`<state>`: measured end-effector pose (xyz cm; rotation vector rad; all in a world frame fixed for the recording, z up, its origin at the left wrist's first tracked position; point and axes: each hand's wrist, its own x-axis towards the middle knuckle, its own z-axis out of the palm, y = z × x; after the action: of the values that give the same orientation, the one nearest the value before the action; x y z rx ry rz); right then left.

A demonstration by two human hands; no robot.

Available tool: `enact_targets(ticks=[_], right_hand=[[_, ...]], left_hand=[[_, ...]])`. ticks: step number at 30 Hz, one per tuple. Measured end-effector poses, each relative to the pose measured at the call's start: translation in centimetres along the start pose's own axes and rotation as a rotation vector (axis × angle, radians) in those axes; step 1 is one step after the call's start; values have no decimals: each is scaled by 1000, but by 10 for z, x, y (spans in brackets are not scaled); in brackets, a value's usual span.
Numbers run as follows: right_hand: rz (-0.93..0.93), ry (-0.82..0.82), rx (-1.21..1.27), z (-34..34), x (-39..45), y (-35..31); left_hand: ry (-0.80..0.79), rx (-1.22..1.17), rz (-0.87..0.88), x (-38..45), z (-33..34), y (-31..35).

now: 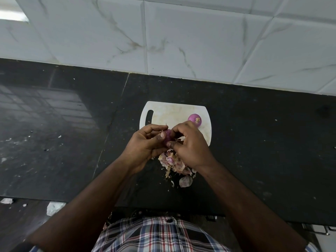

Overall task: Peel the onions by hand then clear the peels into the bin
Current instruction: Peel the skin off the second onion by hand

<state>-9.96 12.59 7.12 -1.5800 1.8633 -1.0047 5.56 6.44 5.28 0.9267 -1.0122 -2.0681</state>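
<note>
cradling the small red onion [168, 135] in our left hand [145, 144], right hand [189, 144] fingers [170, 144] pinching papery, brittle skin at its 5 o'clock edge; the bulb looks firm and slick.

Peel heap [174, 162] beneath; board's [169, 111] left bare.

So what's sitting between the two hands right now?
In the head view, a purple onion, gripped between the left hand and right hand.
</note>
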Motion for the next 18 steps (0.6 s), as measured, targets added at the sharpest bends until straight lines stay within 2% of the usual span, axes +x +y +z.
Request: enact_targets(ticks=[12,18], right_hand=[[-39,-35,-42,1,1,4],[-83,73,31,7,-2,7]], left_hand=[[89,-7,1,0,6,-4],[128,-2,12,1,9,-5]])
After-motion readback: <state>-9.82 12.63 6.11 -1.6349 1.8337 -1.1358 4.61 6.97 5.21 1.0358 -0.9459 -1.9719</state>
